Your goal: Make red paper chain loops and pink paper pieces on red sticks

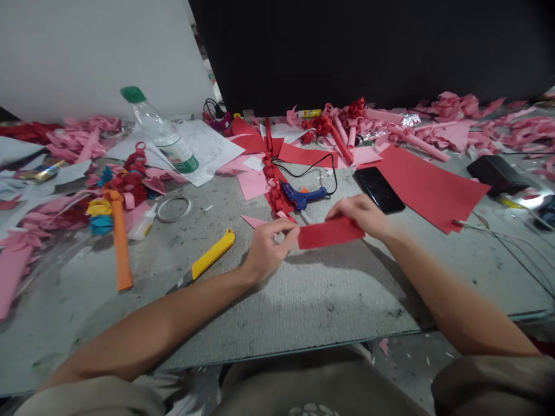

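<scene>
A strip of red paper is stretched between my two hands, just above the table. My left hand pinches its left end, while my right hand grips the right end, with some fingers hidden behind the paper. Just beyond the strip lies a blue glue gun with a black cord. A yellow utility knife rests to the left of my left hand, and a black phone lies beyond my right hand. Curled red paper pieces sit beside the glue gun.
A plastic bottle with a green cap stands tilted in view at the back left. Red sheets lie at right, near a black box. A tape roll and an orange paper strip are at left. Pink scraps line the back.
</scene>
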`<state>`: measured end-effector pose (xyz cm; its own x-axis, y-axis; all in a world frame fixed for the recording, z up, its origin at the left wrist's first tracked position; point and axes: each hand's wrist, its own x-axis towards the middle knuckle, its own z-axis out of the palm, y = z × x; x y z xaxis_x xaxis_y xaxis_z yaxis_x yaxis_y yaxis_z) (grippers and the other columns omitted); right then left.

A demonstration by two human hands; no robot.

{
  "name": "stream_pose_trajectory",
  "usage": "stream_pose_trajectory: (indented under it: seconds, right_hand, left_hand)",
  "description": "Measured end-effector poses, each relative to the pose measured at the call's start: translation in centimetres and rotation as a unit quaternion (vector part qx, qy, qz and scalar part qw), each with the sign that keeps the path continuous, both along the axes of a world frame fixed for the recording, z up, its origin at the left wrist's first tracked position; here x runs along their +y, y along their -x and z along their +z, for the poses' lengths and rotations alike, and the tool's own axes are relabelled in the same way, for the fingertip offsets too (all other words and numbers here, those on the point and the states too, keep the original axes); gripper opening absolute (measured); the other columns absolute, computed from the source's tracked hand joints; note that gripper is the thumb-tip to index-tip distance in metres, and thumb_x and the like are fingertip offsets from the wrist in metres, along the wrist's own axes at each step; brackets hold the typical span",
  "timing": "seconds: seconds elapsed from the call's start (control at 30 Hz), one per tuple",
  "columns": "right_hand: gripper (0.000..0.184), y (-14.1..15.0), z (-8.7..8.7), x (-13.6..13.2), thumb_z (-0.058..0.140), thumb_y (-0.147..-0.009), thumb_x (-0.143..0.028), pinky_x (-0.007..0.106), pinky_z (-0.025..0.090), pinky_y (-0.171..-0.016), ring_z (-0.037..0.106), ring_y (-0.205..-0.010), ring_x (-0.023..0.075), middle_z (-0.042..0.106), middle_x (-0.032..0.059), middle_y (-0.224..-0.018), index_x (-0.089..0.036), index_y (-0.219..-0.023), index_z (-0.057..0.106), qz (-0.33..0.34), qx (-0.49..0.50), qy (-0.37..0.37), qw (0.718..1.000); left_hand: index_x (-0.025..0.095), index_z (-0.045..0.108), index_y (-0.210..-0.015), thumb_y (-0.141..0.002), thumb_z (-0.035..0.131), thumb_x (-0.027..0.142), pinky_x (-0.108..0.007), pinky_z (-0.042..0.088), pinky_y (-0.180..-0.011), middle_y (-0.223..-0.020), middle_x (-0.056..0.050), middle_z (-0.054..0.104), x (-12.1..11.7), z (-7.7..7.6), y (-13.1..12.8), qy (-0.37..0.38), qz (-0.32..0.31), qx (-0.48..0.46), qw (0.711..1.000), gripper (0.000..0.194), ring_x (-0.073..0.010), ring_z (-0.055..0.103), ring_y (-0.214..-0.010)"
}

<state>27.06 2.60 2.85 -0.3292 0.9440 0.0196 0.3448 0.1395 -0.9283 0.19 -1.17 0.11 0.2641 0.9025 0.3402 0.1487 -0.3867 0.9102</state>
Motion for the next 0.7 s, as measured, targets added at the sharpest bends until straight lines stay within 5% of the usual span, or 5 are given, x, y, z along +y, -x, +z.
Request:
stream_pose_trajectory:
  seconds: [0.1,0.2,0.37,0.43,0.7]
  right_hand:
    - [0.087,-0.2,-0.9,1.0,0.038,-0.09,-0.099,0.031,0.039,-0.052,0.054,-0.056,0.0158,0.065,0.0076,-0.066,-0.019,-0.074,0.07,-0.114,0.187,0.05,0.975]
    - [0.088,0.2,-1.7,1.1,0.042,-0.083,-0.104,0.029,0.036,-0.048,0.055,-0.053,0.0136,0.07,0.0084,-0.075,-0.019,-0.081,0.067,-0.053,0.292,0.116,0.948]
    - [0.073,1.9,-2.2,-0.4,0.087,-0.07,-0.079,0.026,0.043,-0.052,0.063,-0.059,0.0125,0.077,0.0062,-0.09,-0.016,-0.105,0.072,0.046,0.25,0.116,0.96]
    - [0.066,3.3,-2.4,-1.2,0.097,-0.063,-0.068,0.026,0.042,-0.048,0.058,-0.052,0.0128,0.072,0.003,-0.073,-0.015,-0.094,0.073,0.023,0.237,0.11,0.965]
    - [0.048,7.9,-3.7,-3.3,0.082,-0.087,-0.06,0.027,0.032,-0.044,0.042,-0.043,0.0091,0.055,-0.0027,-0.052,-0.018,-0.071,0.065,-0.145,0.229,0.052,0.961]
  left_hand:
    - [0.021,0.076,-0.084,-0.101,0.066,0.034,-0.032,0.05,-0.075,-0.079,-0.002,0.07,0.0,-0.1,0.1,0.008,0.058,-0.079,0.995,0.023,-0.0146,0.06,-0.074]
    - [0.02,0.074,-0.082,-0.102,0.066,0.037,-0.029,0.047,-0.067,-0.066,0.001,0.059,0.5,-0.6,0.0,0.039,0.074,-0.126,0.988,0.027,-0.012,0.054,-0.064]
    - [0.018,0.073,-0.082,-0.101,0.068,0.044,-0.026,0.048,-0.059,-0.073,0.0,0.068,1.3,-1.3,-0.2,0.098,0.051,-0.144,0.983,0.032,-0.0095,0.057,-0.056]
    - [0.018,0.076,-0.084,-0.098,0.071,0.045,-0.027,0.05,-0.06,-0.076,-0.002,0.073,1.3,-1.2,-0.2,0.113,0.022,-0.132,0.985,0.032,-0.0101,0.06,-0.056]
    - [0.018,0.079,-0.083,-0.096,0.073,0.047,-0.026,0.05,-0.064,-0.065,0.0,0.068,0.6,-0.3,-0.1,0.112,-0.016,-0.081,0.99,0.032,-0.0125,0.06,-0.06]
